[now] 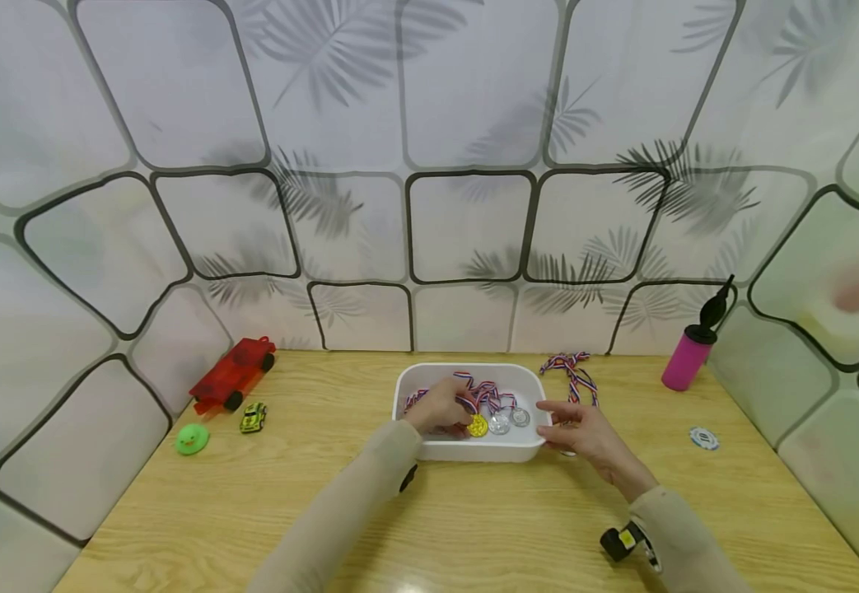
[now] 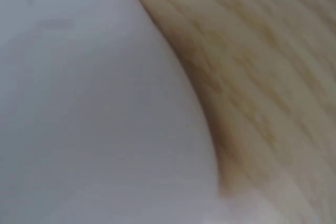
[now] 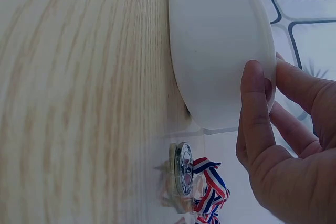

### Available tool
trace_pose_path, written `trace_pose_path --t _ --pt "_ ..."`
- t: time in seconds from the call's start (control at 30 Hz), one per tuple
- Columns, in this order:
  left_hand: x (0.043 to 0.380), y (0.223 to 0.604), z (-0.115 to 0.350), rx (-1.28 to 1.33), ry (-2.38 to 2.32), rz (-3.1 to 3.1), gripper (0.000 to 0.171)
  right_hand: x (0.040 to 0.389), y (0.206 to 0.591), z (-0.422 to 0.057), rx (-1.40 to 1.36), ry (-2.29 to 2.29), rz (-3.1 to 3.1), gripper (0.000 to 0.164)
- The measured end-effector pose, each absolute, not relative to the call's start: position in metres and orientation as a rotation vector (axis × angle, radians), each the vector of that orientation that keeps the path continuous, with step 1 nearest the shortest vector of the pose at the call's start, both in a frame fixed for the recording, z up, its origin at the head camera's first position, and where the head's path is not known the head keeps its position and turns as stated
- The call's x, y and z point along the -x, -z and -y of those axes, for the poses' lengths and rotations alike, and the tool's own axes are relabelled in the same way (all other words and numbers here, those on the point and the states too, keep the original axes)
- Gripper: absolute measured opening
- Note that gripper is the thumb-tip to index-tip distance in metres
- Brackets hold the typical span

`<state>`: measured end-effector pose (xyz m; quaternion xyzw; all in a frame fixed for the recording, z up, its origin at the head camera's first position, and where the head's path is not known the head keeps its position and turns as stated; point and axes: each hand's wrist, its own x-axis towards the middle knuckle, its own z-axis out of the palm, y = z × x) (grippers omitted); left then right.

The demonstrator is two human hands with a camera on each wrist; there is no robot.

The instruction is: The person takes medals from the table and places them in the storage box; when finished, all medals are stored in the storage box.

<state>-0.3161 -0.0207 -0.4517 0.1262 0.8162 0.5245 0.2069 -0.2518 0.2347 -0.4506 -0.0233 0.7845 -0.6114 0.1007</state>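
The right hand [image 1: 585,438] is pinching the rim of the white tray [image 1: 481,452], which is standing on the desk [image 1: 488,527]. The left hand [image 1: 440,405] is hanging inside it beside the gold medal [image 1: 478,426] (I cannot tell whether its fingers are gripping anything). Two silver medals [image 1: 499,423] are lying nearby; another medal [image 3: 184,170] is resting outside.
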Motion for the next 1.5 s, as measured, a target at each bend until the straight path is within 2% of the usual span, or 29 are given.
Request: trace_pose_path --t 0.53,0.87,1.03,1.5 --pt "0.318 0.452 0.008 -0.323 -1.376 -2.354 0.018 0.252 0.450 -0.234 0.058 1.792 -2.315 0.058" --pt "0.322 0.445 0.028 -0.416 -1.457 -2.314 0.047 0.252 0.449 -0.235 0.053 1.788 -2.324 0.057" --pt "0.325 0.435 0.041 -0.433 -1.491 -2.269 0.052 0.252 0.449 -0.235 0.055 1.790 -2.312 0.058" --pt "0.324 0.421 0.089 -0.458 -1.638 -2.278 0.030 0.251 0.451 -0.247 0.179 1.760 -2.317 0.058"
